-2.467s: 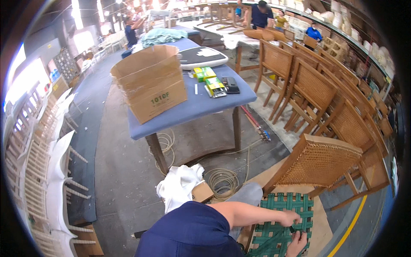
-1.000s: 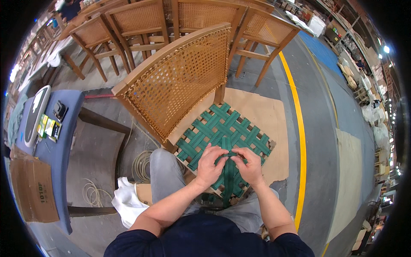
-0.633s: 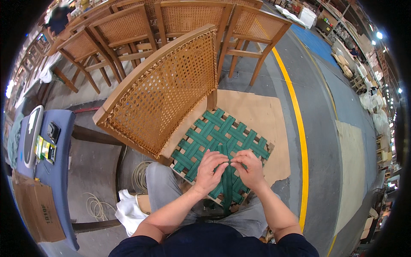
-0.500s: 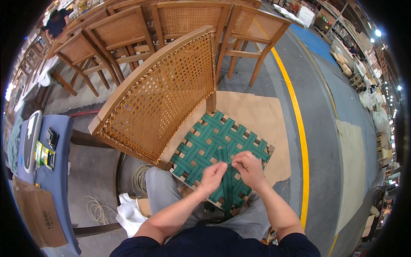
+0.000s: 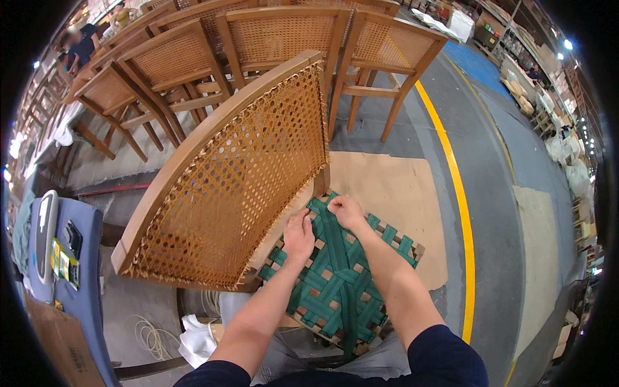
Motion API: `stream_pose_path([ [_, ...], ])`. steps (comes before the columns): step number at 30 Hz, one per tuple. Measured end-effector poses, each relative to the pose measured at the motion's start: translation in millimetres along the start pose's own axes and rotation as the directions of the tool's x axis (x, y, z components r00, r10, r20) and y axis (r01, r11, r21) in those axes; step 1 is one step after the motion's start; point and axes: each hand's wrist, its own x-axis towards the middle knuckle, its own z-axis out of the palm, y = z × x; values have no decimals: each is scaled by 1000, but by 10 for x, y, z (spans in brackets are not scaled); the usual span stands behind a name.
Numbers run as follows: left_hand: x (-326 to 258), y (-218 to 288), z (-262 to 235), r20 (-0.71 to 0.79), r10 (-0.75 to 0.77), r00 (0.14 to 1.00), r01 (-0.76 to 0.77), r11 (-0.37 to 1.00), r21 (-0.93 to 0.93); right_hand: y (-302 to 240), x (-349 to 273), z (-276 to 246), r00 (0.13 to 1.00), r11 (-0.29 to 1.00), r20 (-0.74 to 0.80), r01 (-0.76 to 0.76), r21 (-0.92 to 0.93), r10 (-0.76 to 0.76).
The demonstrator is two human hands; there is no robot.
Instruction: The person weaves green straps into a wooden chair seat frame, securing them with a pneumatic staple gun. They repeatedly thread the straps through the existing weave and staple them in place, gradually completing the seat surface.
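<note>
A chair seat woven with green webbing (image 5: 316,306) in a criss-cross lies in front of my knees. Over the weave runs a loose green strap (image 5: 335,242), from the near edge up to the far edge beside the cane backrest (image 5: 225,174). My right hand (image 5: 347,213) pinches the strap's far end near the seat's far corner. My left hand (image 5: 299,238) rests at the seat's left edge, next to the backrest, fingers loosely bent with no held thing visible. Its fingertips are partly hidden.
Several cane-backed wooden chairs (image 5: 284,39) stand in a row ahead. A flat cardboard sheet (image 5: 400,193) lies under the seat. A blue padded surface (image 5: 90,258) at left carries small items. Coiled cord (image 5: 153,335) and white cloth (image 5: 196,342) lie at lower left.
Both hands have moved away from me to the seat's far side, from pinching together over the middle to apart. The loose strap now stretches farther across the weave.
</note>
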Motion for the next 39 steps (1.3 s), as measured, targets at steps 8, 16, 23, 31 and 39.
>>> stream_pose_path([
  [8, 279, -260, 281, 189, 175, 966, -225, 930, 290, 49, 303, 367, 990, 984, -128, -82, -158, 61],
  [16, 250, -242, 299, 277, 171, 945, -291, 828, 479, -21, 269, 426, 977, 986, -201, -105, -132, 77],
  [23, 296, -254, 293, 226, 236, 945, -317, 832, 456, 131, -188, -102, 967, 717, -125, -74, 693, 220],
  [31, 322, -318, 467, 260, 339, 904, -423, 797, 432, 1361, -3766, -1816, 465, 789, -641, -278, 549, 610],
  [39, 287, -331, 538, 245, 372, 895, -445, 761, 472, 1951, -6210, -1813, -82, 94, -606, -963, 252, 791],
])
